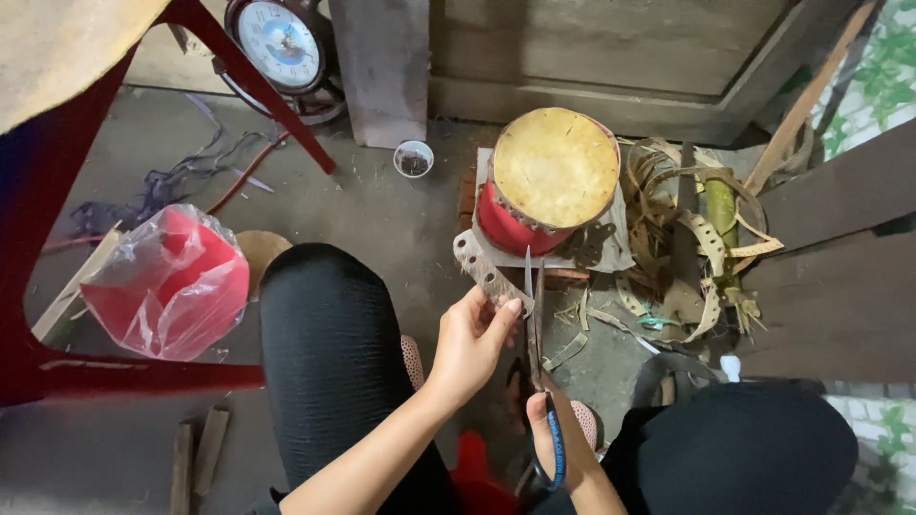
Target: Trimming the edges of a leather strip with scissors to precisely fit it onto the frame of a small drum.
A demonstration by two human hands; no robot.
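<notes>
My left hand (472,339) pinches the near end of a pale hide strip (482,267) punched with round holes; the strip rises up and to the left. My right hand (563,434) grips a pair of scissors (536,324) by blue-black handles, the blades pointing away from me and lying right beside the strip's held end. Just beyond stands a small red drum (549,181) with a yellowish skin head, resting on a grey sheet (615,250). My knees in black trousers frame both hands.
A heap of punched hide offcuts (692,238) lies right of the drum. A red bucket in clear plastic (172,281) sits at left under a red table frame (143,377). A round clock (279,43), a small cup (413,158) and wooden boards stand behind.
</notes>
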